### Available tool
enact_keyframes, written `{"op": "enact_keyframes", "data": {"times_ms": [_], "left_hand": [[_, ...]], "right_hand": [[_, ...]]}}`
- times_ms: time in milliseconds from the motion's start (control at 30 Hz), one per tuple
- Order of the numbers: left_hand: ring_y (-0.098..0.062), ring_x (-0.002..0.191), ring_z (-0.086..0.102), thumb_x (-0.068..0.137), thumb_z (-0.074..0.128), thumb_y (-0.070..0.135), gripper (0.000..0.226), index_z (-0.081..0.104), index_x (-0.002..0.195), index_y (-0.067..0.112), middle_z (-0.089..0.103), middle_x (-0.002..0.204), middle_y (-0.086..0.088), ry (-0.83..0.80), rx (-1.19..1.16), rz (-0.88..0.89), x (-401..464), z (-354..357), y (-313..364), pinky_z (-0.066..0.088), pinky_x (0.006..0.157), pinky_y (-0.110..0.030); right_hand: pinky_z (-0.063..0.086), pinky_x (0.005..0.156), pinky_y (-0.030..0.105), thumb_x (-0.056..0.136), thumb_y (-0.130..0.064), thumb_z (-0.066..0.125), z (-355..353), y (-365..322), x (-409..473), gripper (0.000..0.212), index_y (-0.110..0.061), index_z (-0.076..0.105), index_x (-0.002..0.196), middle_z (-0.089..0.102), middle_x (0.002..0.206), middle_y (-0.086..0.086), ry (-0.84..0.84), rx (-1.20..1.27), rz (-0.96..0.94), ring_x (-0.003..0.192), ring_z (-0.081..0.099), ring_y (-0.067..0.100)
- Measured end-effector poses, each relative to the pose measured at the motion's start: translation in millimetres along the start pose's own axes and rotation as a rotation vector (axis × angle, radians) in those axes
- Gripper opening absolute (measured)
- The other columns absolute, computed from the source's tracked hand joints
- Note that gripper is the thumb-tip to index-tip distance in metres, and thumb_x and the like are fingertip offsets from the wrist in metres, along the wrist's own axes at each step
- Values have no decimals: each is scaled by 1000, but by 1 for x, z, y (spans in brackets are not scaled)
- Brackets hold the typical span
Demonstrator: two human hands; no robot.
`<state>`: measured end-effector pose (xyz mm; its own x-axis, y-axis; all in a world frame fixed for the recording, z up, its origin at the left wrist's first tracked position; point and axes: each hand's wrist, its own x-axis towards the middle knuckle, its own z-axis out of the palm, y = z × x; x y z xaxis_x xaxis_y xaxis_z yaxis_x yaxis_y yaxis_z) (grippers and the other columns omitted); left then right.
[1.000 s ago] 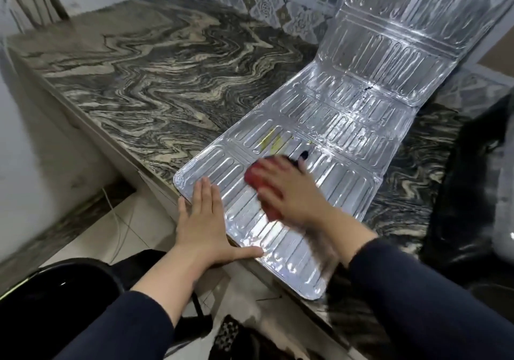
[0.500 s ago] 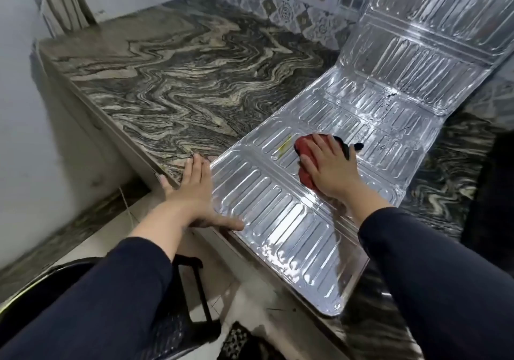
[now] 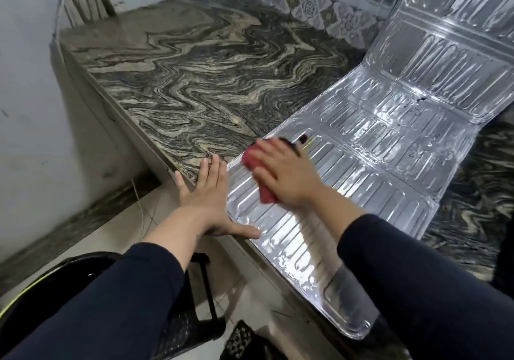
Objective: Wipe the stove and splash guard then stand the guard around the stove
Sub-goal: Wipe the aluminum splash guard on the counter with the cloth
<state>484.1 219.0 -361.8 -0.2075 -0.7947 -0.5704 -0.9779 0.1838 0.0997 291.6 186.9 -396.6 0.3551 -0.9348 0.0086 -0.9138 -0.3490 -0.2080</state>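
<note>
The silver ribbed foil splash guard [image 3: 389, 142] lies unfolded on the marble counter, its far panels leaning up against the tiled wall. My right hand [image 3: 286, 176] presses a red cloth [image 3: 251, 162] flat on the guard's near left part. Flat on the counter edge beside the guard's left corner rests my left hand [image 3: 208, 201], fingers spread, with the thumb on the foil. The stove is not in view.
The marble counter [image 3: 194, 75] stretches left and back to a patterned tile wall [image 3: 306, 6]. Below the counter edge, a black basket or bin [image 3: 192, 318] stands on the tiled floor. A white wall closes the left side.
My right hand slid the red cloth left and nearer along the guard, after first pushing it away. My left hand stays at the guard's left corner. The camera shifted.
</note>
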Motion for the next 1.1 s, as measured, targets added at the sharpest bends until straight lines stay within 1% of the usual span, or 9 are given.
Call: {"op": "enact_keyframes", "data": {"times_ms": [100, 200, 333, 433, 533, 667, 767, 1000, 1100], "left_hand": [[-19, 132, -44, 27, 46, 97, 160, -39, 135, 15, -49, 142, 2, -14, 21, -19, 1, -1, 1, -20, 106, -67], [-18, 132, -44, 27, 48, 97, 161, -39, 135, 16, -49, 142, 3, -36, 20, -30, 3, -2, 3, -20, 105, -68], [-21, 134, -42, 32, 53, 93, 160, -39, 135, 13, -48, 143, 0, -99, -4, -75, 2, -14, 2, -20, 103, -71], [-23, 134, -42, 32, 48, 96, 158, -37, 136, 12, -49, 142, -2, -42, -22, -77, 4, -29, 4, -21, 102, -71], [-22, 131, -44, 34, 48, 95, 157, -34, 138, 11, -46, 144, -4, 48, -3, 54, 8, -32, 18, -24, 104, -64], [-21, 135, -40, 39, 62, 86, 157, -31, 140, 10, -41, 149, -6, 19, 15, 132, 11, -25, 32, -17, 109, -65], [-23, 135, -41, 38, 67, 83, 160, -32, 140, 8, -41, 148, -8, -20, 59, 116, 13, -20, 35, -21, 108, -63], [-23, 129, -47, 35, 64, 86, 162, -40, 135, 12, -51, 140, -5, -66, 36, 115, 15, -13, 36, -17, 111, -63], [-22, 127, -48, 36, 66, 84, 162, -42, 133, 14, -53, 137, -2, -90, 29, 106, 17, -14, 38, -19, 111, -62]], "right_hand": [[0, 115, 57, 95, -57, 14, -14, 70, 22, 54, -37, 25, 145, 20, 159, -7, 49, -57, 263, 147, 13, 20], [1, 115, 59, 95, -56, 15, -24, 114, 32, 57, -33, 21, 147, 18, 159, -4, 29, -46, 432, 147, 11, 23], [0, 115, 59, 95, -56, 14, -24, 105, 33, 59, -33, 16, 148, 10, 161, -4, 4, -16, 510, 148, 3, 24], [-6, 114, 61, 95, -55, 12, -17, 72, 26, 60, -31, 11, 149, 3, 162, -4, -31, 38, 559, 148, -5, 26], [-10, 112, 62, 96, -52, 13, -8, 26, 13, 58, -30, 7, 150, -2, 162, -2, -41, 76, 559, 147, -10, 29], [-13, 113, 60, 98, -49, 14, 3, -27, -9, 58, -29, -1, 150, -10, 161, -3, -108, 74, 463, 146, -16, 28], [-13, 114, 57, 99, -48, 14, 6, -35, -19, 56, -31, 2, 151, -7, 161, -3, -74, 42, 365, 147, -14, 25], [-5, 116, 57, 93, -60, 17, -1, 9, -18, 57, -38, 21, 146, 14, 160, -10, 23, -12, 137, 148, 2, 19], [-2, 115, 59, 94, -61, 18, -16, 78, 13, 57, -37, 23, 145, 18, 159, -9, 37, -34, 267, 148, 8, 19]]}}
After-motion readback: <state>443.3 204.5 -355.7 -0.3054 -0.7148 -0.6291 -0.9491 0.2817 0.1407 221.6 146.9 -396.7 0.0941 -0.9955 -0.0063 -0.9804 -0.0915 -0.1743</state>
